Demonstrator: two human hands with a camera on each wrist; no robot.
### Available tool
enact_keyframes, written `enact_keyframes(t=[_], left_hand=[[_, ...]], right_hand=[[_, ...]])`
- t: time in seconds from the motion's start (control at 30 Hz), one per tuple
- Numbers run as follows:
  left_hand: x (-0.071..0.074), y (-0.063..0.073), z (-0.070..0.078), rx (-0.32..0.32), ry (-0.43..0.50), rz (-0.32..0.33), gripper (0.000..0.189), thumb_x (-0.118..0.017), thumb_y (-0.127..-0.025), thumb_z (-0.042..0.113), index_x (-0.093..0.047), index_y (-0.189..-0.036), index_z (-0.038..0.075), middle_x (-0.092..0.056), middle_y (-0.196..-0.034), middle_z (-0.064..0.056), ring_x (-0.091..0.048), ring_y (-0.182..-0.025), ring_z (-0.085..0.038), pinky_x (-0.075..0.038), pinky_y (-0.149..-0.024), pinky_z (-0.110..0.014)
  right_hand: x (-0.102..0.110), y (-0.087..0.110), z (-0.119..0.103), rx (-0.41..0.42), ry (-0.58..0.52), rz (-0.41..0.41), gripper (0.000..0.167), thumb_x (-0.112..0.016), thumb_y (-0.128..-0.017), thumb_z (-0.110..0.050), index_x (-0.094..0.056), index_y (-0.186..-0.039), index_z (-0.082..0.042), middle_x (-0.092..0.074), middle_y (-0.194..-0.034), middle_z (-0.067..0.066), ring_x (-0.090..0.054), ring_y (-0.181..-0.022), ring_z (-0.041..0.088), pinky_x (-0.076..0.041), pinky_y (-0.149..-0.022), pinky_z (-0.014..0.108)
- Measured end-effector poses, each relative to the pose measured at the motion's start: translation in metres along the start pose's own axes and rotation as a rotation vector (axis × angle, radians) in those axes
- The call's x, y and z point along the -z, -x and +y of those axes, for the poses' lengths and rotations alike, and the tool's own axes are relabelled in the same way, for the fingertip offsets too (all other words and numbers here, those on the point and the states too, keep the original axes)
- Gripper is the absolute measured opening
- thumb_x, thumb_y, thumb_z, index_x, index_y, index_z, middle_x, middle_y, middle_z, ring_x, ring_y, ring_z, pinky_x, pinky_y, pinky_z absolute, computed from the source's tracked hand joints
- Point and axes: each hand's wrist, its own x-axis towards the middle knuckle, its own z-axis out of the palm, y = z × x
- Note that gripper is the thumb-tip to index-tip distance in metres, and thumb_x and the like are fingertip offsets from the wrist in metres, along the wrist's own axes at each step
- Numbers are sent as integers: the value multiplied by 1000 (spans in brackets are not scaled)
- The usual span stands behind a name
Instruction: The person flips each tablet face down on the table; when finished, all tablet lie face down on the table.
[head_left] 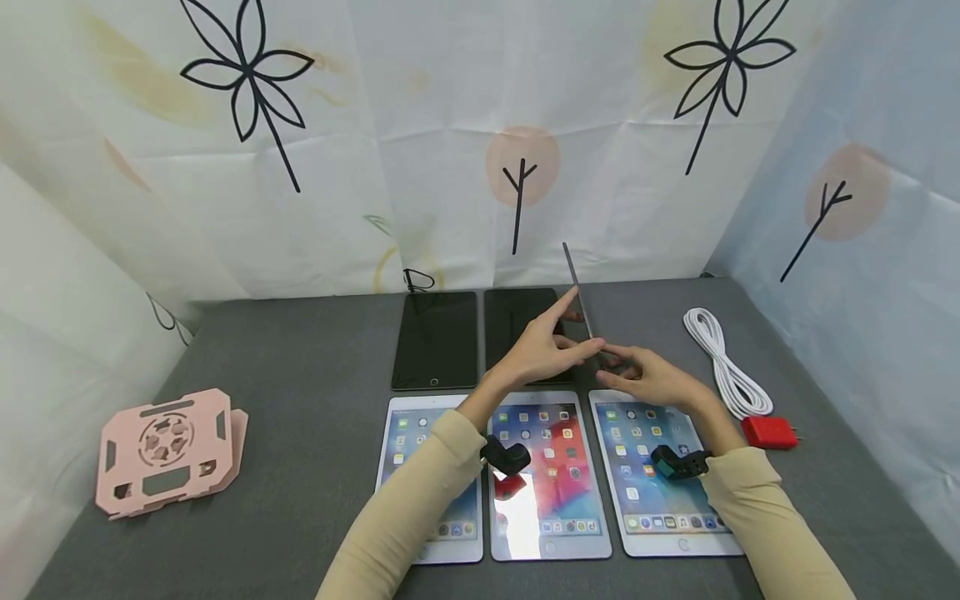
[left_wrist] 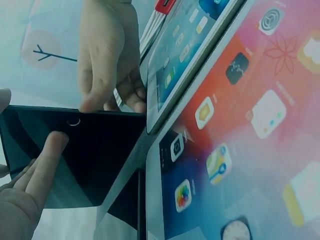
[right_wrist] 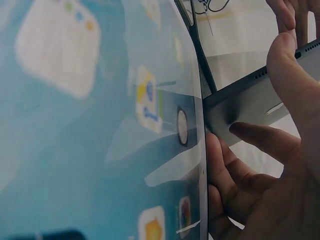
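Observation:
A dark-framed tablet (head_left: 571, 265) stands tilted on edge between both hands, seen nearly edge-on in the head view. Its black screen (left_wrist: 95, 165) with a round home button faces the left wrist camera, and its grey back (right_wrist: 257, 107) shows in the right wrist view. My left hand (head_left: 543, 346) holds it from the left, one finger flat against the glass. The right hand (head_left: 652, 375) grips the end by the home button, thumb at the edge and a finger on the back. White tablets with lit screens (head_left: 551, 492) (head_left: 637, 450) lie beneath the wrists.
Two black tablets (head_left: 435, 342) (head_left: 517, 317) lie flat behind the white ones. A third white tablet (head_left: 397, 433) is partly under the left sleeve. Far left sits a pink case (head_left: 165, 450); at right are a coiled white cable (head_left: 723, 367) and a red charger (head_left: 770, 433). Printed cloth encloses the table.

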Motion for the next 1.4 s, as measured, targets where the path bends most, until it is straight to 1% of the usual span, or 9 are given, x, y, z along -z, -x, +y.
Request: enact_keyframes(t=[0.23,0.43,0.5,0.73,0.87,1.0,1.2,1.3,1.4], left_hand=[[5,6,-5,23,149,-1,89,-68,-99,19,-10,-166,24,-38,-158,-18,-74,-107,-35,-60,-91,-39],[7,9,-8,25,202,11,91,-69,-97,13,-11,-166,25,-35,-160,-18,-73,-108,-38,-58,-95,-49],[7,9,-10,30,205,18,92,-70,-97,13,-11,-166,24,-35,-160,-19,-73,-108,-37,-58,-95,-47],[8,8,-16,40,150,59,91,-72,-94,12,-15,-165,19,-41,-157,-20,-71,-115,-35,-58,-96,-40],[6,8,-18,72,112,88,95,-76,-91,8,-18,-165,15,-48,-154,-21,-71,-116,-34,-59,-95,-39],[1,7,-20,114,99,100,99,-80,-86,5,-19,-164,12,-51,-153,-20,-72,-113,-32,-59,-94,-39],[-6,3,-24,141,50,99,105,-85,-82,5,-19,-164,9,-50,-154,-22,-75,-106,-29,-58,-96,-39],[-10,1,-26,144,10,104,106,-86,-80,6,-20,-163,7,-55,-150,-22,-77,-98,-28,-58,-96,-40],[-14,-2,-29,141,-32,112,106,-88,-79,8,-22,-162,4,-62,-141,-22,-78,-88,-26,-61,-86,-33]], right_hand=[[0,0,-1,-14,30,-5,72,-57,-106,-32,-27,-157,9,-46,-144,36,-69,-101,23,-53,-76,29],[-2,3,-3,-47,31,19,75,-58,-105,-37,-28,-157,8,-44,-142,33,-64,-97,22,-50,-73,29],[-3,3,-2,-58,37,31,75,-58,-105,-38,-29,-157,8,-44,-139,32,-62,-99,24,-50,-74,30],[-5,4,-2,-90,100,89,78,-59,-104,-40,-31,-155,11,-47,-136,29,-56,-111,31,-50,-87,37],[-2,6,-3,-86,123,115,79,-62,-102,-38,-31,-152,15,-48,-138,36,-57,-116,42,-54,-90,47],[2,8,-1,-75,159,132,79,-65,-100,-35,-35,-148,19,-52,-139,41,-60,-119,48,-52,-97,56],[10,13,5,-126,173,139,85,-70,-97,-36,-34,-148,20,-51,-140,41,-58,-118,47,-48,-101,60],[12,14,7,-168,172,139,88,-71,-96,-38,-31,-150,20,-49,-142,41,-55,-121,47,-47,-103,61],[14,15,10,-193,184,139,91,-71,-95,-39,-29,-151,20,-46,-144,42,-53,-125,50,-46,-104,62]])
